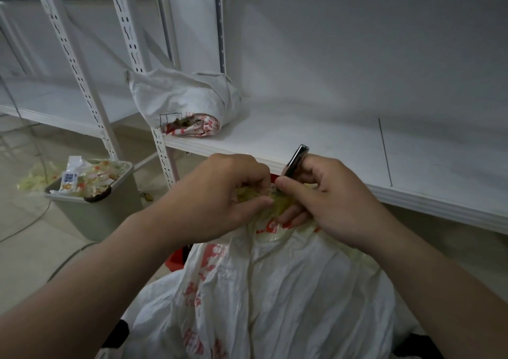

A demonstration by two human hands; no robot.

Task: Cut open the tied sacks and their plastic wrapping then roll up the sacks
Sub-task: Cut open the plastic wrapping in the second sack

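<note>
White red-printed woven sacks, two: rolled sack (pixel 187 100) on far white shelf (pixel 316 139), crumpled sack (pixel 288 290) near. Pinches yellowish plastic wrapping (pixel 255 195) with left hand (pixel 220 194), grips one slim metal cutter (pixel 297 158) in right hand (pixel 324 196).

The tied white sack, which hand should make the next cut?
Right. The right hand grips the slim dark metal cutter at the neck of the white red-printed sack; the left hand pinches the yellowish plastic wrapping.

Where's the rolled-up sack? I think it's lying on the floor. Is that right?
No. The head view shows the rolled-up sack lying on the white shelf, not on the floor.
</note>
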